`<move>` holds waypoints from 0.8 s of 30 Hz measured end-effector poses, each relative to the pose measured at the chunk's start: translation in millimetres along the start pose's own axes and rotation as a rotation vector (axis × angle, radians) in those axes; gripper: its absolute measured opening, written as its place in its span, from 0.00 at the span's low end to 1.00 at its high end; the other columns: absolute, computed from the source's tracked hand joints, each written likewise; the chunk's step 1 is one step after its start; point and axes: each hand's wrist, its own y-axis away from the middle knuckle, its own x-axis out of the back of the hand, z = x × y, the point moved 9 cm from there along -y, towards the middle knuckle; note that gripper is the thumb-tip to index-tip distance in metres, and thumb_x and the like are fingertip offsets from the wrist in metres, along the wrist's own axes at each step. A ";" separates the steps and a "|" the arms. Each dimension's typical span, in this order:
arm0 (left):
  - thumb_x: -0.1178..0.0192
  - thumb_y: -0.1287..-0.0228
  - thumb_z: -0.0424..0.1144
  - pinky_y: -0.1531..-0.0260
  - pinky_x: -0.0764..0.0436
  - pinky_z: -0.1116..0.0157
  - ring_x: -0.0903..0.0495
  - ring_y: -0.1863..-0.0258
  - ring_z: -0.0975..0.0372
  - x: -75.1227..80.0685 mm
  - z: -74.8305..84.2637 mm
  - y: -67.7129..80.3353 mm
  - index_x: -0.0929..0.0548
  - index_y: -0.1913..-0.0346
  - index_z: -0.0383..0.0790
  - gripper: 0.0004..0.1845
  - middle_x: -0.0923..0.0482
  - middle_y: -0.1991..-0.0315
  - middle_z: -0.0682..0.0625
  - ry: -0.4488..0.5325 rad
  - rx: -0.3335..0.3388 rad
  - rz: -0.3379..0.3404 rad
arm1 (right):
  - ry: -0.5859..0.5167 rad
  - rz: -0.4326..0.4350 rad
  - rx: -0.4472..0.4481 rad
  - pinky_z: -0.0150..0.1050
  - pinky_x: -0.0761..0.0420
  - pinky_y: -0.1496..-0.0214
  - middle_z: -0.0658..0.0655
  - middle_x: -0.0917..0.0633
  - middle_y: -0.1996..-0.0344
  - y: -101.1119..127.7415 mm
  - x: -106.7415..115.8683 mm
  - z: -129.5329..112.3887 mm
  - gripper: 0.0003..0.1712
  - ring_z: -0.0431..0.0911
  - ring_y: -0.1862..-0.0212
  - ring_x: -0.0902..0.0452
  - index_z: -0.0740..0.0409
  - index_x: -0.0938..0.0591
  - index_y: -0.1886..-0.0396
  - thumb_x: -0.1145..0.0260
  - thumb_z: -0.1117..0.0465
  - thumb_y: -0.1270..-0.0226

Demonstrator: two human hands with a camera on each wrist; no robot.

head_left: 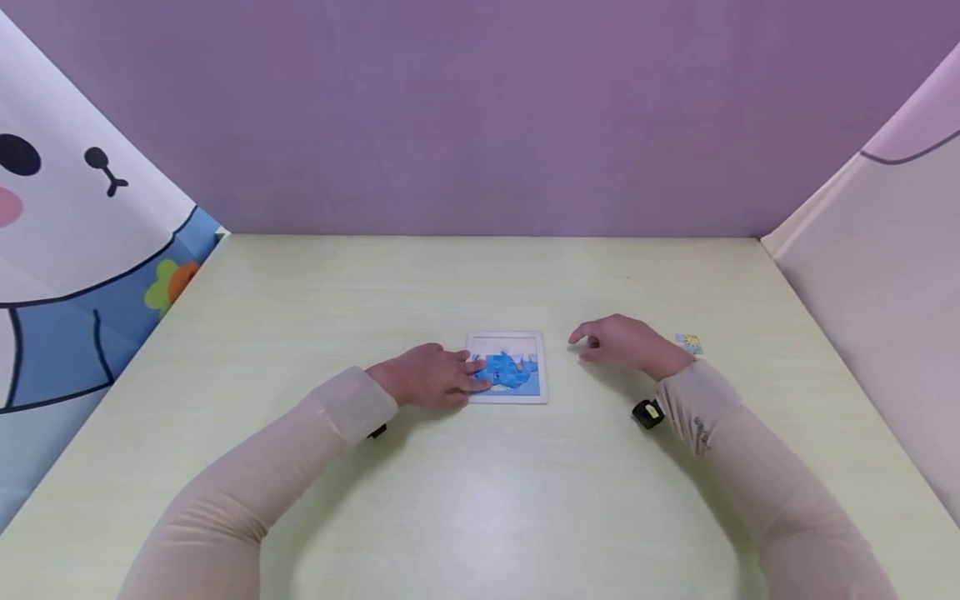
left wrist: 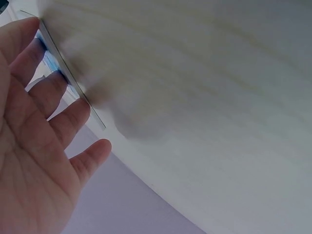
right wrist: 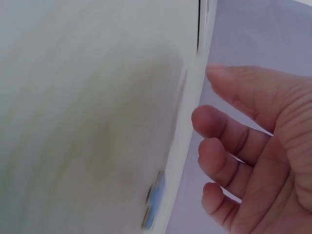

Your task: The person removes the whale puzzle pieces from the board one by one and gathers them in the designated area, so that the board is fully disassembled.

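A square, white-framed jigsaw puzzle [head_left: 528, 387] with a blue animal picture lies flat in the middle of the table. My left hand [head_left: 435, 377] rests on its left side, fingers spread and nearly straight. In the left wrist view, the fingertips of the left hand [left wrist: 34, 141] touch the tray's edge and surface. To the right of the frame, my right hand [head_left: 618, 343] hovers with loosely bent fingers and nothing in them. Beyond the right wrist lies a small puzzle piece with a yellow sun [head_left: 690, 342]. The right wrist view shows a blue-edged piece [right wrist: 155, 200] near the right hand [right wrist: 253, 146].
The pale wooden table [head_left: 480, 508] ends at a purple wall panel [head_left: 480, 125]. A cartoon-printed cloth [head_left: 67, 250] hangs at the left and a pale cloth [head_left: 885, 275] at the right. A black wrist device [head_left: 648, 414] sits beneath the right sleeve.
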 end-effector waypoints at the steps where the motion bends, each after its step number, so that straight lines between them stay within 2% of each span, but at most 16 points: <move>1: 0.52 0.27 0.44 0.48 0.25 0.54 0.36 0.33 0.50 0.2 -0.1 0.5 0.30 0.32 0.52 0.22 0.35 0.32 0.47 -0.003 0.000 0.001 | 0.007 0.004 0.010 0.37 0.27 0.64 0.50 0.17 0.70 -1.8 0.1 -3.1 0.16 0.40 0.71 0.29 0.59 0.17 0.49 0.36 0.65 0.37; 8: 0.51 0.27 0.44 0.45 0.27 0.51 0.35 0.33 0.49 -0.3 0.8 0.1 0.30 0.32 0.51 0.23 0.36 0.32 0.46 -0.008 -0.017 0.001 | 0.058 -0.018 0.040 0.35 0.30 0.68 0.48 0.19 0.73 -11.7 -2.2 -20.7 0.16 0.39 0.74 0.32 0.58 0.17 0.50 0.34 0.61 0.37; 17: 0.51 0.27 0.45 0.44 0.28 0.50 0.36 0.33 0.50 -2.8 -0.7 -2.0 0.30 0.31 0.53 0.23 0.36 0.31 0.47 -0.001 -0.001 -0.010 | 0.113 -0.069 0.062 0.35 0.32 0.69 0.45 0.23 0.78 -20.1 -9.2 -35.1 0.17 0.39 0.75 0.34 0.56 0.17 0.48 0.36 0.60 0.36; 24: 0.51 0.27 0.46 0.44 0.28 0.50 0.36 0.32 0.51 -4.1 -1.0 -2.9 0.31 0.31 0.54 0.23 0.37 0.31 0.48 -0.015 0.010 -0.028 | 0.136 -0.084 0.047 0.36 0.30 0.67 0.48 0.21 0.75 -25.1 -12.4 -42.8 0.17 0.41 0.72 0.31 0.56 0.17 0.48 0.36 0.59 0.35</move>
